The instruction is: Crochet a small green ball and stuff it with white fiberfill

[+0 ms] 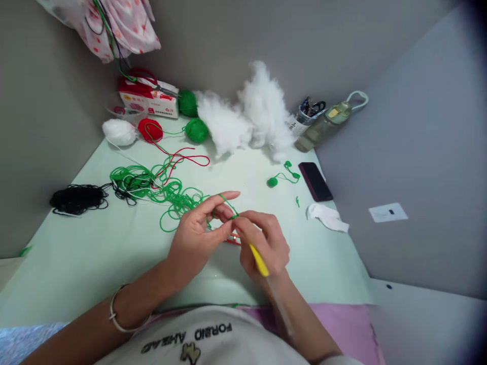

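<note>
My left hand (198, 230) pinches a strand of green yarn (228, 204), its index finger stretched out with the yarn looped over it. My right hand (264, 243) is closed around a yellow-handled crochet hook (258, 260), whose tip meets the yarn between the two hands. The strand runs back to a loose tangle of green yarn (160, 185) on the pale green table (87, 253). Both hands hover just above the table near its front edge.
A black yarn heap (78, 197) lies left. White (118, 132), red (150, 129) and green yarn balls (196, 130), a box (150, 101) and white stuffing (247, 119) sit at the back. A small green crochet piece (281, 177), phone (315, 181), tissue (327, 217), bottle (327, 121) lie right.
</note>
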### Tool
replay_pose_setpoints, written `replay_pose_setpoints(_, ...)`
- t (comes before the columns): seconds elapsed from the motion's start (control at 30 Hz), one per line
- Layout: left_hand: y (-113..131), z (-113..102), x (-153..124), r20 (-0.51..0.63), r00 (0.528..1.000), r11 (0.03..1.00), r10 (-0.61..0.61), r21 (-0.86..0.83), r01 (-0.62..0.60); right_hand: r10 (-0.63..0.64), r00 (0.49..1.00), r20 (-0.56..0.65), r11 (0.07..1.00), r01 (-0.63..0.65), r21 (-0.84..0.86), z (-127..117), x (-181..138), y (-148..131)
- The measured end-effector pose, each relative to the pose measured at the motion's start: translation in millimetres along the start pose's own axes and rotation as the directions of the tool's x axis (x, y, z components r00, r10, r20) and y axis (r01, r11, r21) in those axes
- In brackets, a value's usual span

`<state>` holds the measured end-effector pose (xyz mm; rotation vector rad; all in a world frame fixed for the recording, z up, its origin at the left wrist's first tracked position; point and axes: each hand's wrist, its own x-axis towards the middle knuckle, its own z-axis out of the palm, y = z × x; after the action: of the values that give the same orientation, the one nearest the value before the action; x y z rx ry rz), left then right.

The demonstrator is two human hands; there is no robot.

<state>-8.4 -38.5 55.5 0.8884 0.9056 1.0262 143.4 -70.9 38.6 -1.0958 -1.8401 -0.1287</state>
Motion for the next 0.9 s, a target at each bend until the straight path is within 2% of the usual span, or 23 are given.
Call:
replay_pose_setpoints(0.07, -2, -1, 2, 0.112, 0.985, 0.97, -0.132, -0.188, 0.151, 0.005, 0.998, -0.065, 0.999, -0.008, -0.035, 3, -2, 1)
replay_pose_setpoints(0.13, -4, -3, 6, 0.204, 0.954, 0.905, -0.221, -0.322, 0.279, 0.126, 0.989, -0.079, 0.989, -0.118, 0.092, 2, 0, 0)
replay_pose_setpoints(0.2, -3, -5, 8, 0.197, 0.952, 0.883, -0.235, -0.366, 0.294, 0.344, 0.936, -0.068, 0.892, -0.304, 0.335, -2, 6, 0)
replay_pose_setpoints(0.27, -1, -6, 9, 0.171, 0.963, 0.899, -0.209, -0.354, 0.258, 0.504, 0.863, -0.013, 0.72, -0.412, 0.558, -5, 13, 0)
replay_pose_setpoints(0.33, 1, -5, 8, 0.187, 0.965, 0.916, -0.183, -0.325, 0.237, 0.547, 0.835, 0.056, 0.61, -0.444, 0.656, -5, 17, 1)
replay_pose_setpoints(0.37, 2, -4, 7, 0.193, 0.966, 0.925, -0.174, -0.304, 0.228, 0.542, 0.836, 0.082, 0.599, -0.453, 0.66, -5, 18, 2)
replay_pose_setpoints(0.43, 2, -2, 6, 0.17, 0.973, 0.945, -0.158, -0.259, 0.199, 0.513, 0.854, 0.087, 0.652, -0.453, 0.608, -2, 18, 2)
replay_pose_setpoints(0.57, -3, 1, 7, 0.106, 0.985, 0.949, -0.135, -0.272, 0.16, 0.345, 0.938, 0.02, 0.873, -0.329, 0.36, 1, 10, 0)
replay_pose_setpoints(0.63, -5, 1, 8, 0.161, 0.972, 0.917, -0.171, -0.334, 0.216, 0.224, 0.975, 0.003, 0.952, -0.22, 0.212, 0, 6, -1)
replay_pose_setpoints(0.7, -6, 0, 10, 0.233, 0.948, 0.879, -0.217, -0.376, 0.293, 0.211, 0.977, -0.015, 0.959, -0.204, 0.197, -3, 6, 0)
replay_pose_setpoints(0.73, -6, -1, 10, 0.245, 0.941, 0.866, -0.231, -0.389, 0.314, 0.272, 0.962, -0.032, 0.932, -0.254, 0.259, -4, 7, 1)
replay_pose_setpoints(0.8, -4, -3, 12, 0.212, 0.949, 0.861, -0.235, -0.408, 0.304, 0.458, 0.888, -0.027, 0.798, -0.398, 0.453, -6, 12, 3)
replay_pose_setpoints(0.87, -2, -4, 12, 0.171, 0.962, 0.878, -0.213, -0.398, 0.265, 0.585, 0.81, 0.047, 0.627, -0.488, 0.607, -6, 15, 4)
replay_pose_setpoints(0.9, -2, -4, 11, 0.168, 0.966, 0.892, -0.196, -0.379, 0.247, 0.601, 0.794, 0.094, 0.573, -0.51, 0.642, -5, 16, 5)
